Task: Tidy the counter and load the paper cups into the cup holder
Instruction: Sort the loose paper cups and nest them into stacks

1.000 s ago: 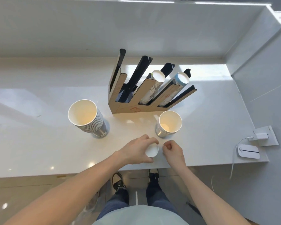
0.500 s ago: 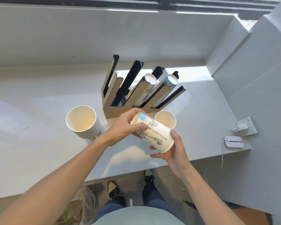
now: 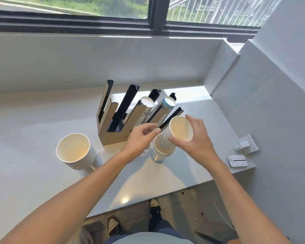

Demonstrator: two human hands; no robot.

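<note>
Head view, hands: right hand (image 3: 195, 138) grips a cup (image 3: 178, 131) by its rim end, tilted, its mouth toward the camera and its base at the mouth of the small stack (image 3: 161, 149); left hand (image 3: 142, 136) is loosely curled just left of that stack, and I cannot tell whether its fingertips pinch anything.
Head view, cups: small stack stands right of centre on the counter (image 3: 33, 173), near the holder (image 3: 130, 117); tall stack (image 3: 76, 152) stands to the left, well apart.
Head view, holder: two right slots carry cups, two left slots look empty.
Risk, tilt: cup enters the small stack at an angle, so its base may catch the rim and jam or crumple instead of nesting.
Risk, topple: small stack looks unsupported, so a sideways push from the right hand could tip it toward the holder or the near edge.
Risk, squeeze: thin paper may dent under a hard grip on the rim.
Risk, clutter: charger (image 3: 238, 160) lies near the right edge, where a rolling cup could knock it off.
Risk, left arm: tall stack sits just left of the forearm and could be swept over.
</note>
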